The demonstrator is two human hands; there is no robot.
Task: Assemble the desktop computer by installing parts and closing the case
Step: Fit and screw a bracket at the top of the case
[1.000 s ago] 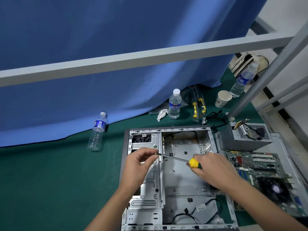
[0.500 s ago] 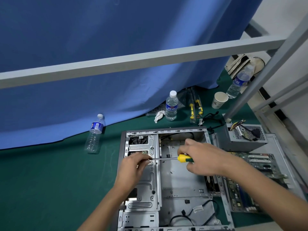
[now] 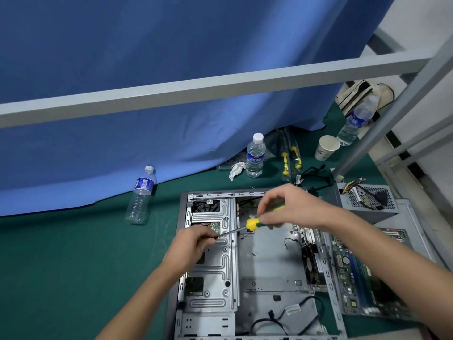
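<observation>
An open grey computer case [image 3: 269, 253] lies flat on the green mat. My right hand [image 3: 291, 209] grips the yellow and green handle of a screwdriver [image 3: 253, 224], whose shaft slants down to the left. My left hand [image 3: 190, 246] pinches the shaft's tip at the silver drive cage [image 3: 215, 268]. A motherboard [image 3: 362, 278] lies on a metal side panel to the right of the case. A grey power supply [image 3: 370, 202] with loose cables sits behind it.
Behind the case stand a water bottle [image 3: 255, 155], a crumpled tissue [image 3: 236, 170], packaged yellow screwdrivers [image 3: 290, 157] and a paper cup [image 3: 326, 147]. Another bottle [image 3: 141, 196] stands at the left, a third [image 3: 356, 121] at the back right. A grey frame bar [image 3: 220, 90] crosses overhead.
My right hand has risen toward the back of the case, tilting the screwdriver handle up. My left hand keeps hold of the tip at the drive cage. The view has shifted.
</observation>
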